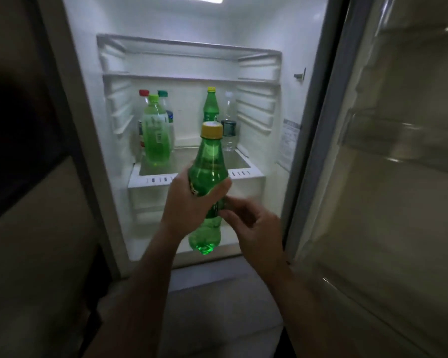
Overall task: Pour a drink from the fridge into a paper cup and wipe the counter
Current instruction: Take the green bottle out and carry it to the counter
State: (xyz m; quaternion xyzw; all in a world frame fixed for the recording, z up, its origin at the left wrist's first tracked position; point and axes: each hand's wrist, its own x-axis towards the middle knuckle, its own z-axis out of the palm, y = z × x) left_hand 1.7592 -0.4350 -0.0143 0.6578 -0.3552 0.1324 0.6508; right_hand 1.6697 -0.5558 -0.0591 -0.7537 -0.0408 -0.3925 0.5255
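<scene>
Left hand (192, 205) wrapped round middle of green soda bottle (209, 164), yellow cap up, upright, held out in front of open fridge (259, 37). Right hand (256, 228) at bottle's lower side, fingers curled, blurred: gripping or just touching, cannot tell. Other bottles (155, 135) stand behind on fridge shelf (150, 180).

In the fridge (88, 99), a cluster of bottles (155, 135) stands at the left of the shelf (243, 174); two bottles (211, 108) stand back right, possibly touching. Before the shelf, a nearer bottle (209, 169) is upright in the left grip (192, 200), with the open door (373, 189) to its right.
</scene>
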